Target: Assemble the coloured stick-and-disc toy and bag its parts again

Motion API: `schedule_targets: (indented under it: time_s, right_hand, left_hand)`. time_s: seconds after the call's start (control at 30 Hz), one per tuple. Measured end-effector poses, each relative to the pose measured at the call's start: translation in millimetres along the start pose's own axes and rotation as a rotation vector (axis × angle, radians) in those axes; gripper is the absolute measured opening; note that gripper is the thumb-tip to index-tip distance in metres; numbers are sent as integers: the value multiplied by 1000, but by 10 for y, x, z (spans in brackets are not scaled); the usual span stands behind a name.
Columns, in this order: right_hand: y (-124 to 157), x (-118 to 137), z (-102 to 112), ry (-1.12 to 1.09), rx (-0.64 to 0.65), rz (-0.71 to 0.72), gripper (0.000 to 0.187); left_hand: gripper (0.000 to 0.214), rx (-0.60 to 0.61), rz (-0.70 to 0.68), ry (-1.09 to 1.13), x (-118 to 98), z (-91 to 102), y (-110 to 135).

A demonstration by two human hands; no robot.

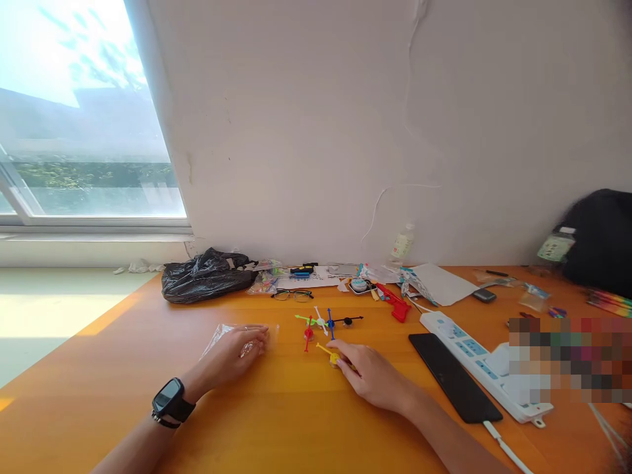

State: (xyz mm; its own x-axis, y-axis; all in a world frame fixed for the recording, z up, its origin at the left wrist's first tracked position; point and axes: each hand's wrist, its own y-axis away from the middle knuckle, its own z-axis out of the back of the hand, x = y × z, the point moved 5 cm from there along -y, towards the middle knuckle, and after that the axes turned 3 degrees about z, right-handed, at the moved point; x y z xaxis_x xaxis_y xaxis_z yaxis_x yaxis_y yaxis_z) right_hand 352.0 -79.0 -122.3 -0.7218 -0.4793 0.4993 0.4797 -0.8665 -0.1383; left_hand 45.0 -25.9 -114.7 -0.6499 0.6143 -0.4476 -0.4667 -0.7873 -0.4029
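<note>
My right hand (370, 376) pinches a small yellow arrow spinner (334, 358) on a round clear base, thumb and fingers at its right side. Just beyond it stands a loose group of similar spinners: a red one (309, 334), a white one (320, 322), a blue one (330, 324), a black one (347, 321) and a green one (309, 321) partly overlapped by the others. To the left, my left hand (241, 350) rests over a crinkled clear plastic bag (216, 340), its fingers extended and loosely curved. The hand hides part of the bag.
At the back lie a black plastic bag (207, 275), eyeglasses (292, 295) and a red toy gun (395, 304). A black phone (451, 375) and a white power strip (481, 365) with a cable lie right of my right hand. A bottle (402, 243) stands against the wall.
</note>
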Motion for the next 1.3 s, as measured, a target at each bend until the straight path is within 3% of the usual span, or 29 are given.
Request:
schedule_targets:
  time_s: [0.2, 0.4, 0.57, 0.67, 0.8, 0.9, 1.07, 1.3]
  right_hand:
    - [-10, 20, -23, -26, -13, 8, 43]
    - [-26, 13, -22, -43, -25, -2, 44]
    - [-21, 4, -38, -40, -24, -2, 42]
    - [-21, 6, -39, -46, -24, -7, 41]
    - [-29, 30, -23, -72, -41, -4, 41]
    - [-38, 47, -5, -81, -68, -5, 42]
    - [-47, 46, -2, -92, -78, 2, 42]
    - [-34, 39, -12, -96, -68, 3, 40]
  left_hand:
    - [20, -176, 116, 119, 153, 27, 18]
    - [19, -578, 216, 381, 155, 261, 84]
    - [12, -806, 216, 273, 61, 423, 132]
    - [5, -802, 120, 123, 27, 424, 137]
    - [8, -657, 7, 26, -8, 326, 112]
    - [8, -602, 5, 41, -26, 274, 111]
    - [10, -652, 115, 100, 25, 261, 128]
    - [21, -820, 353, 501, 203, 351, 115]
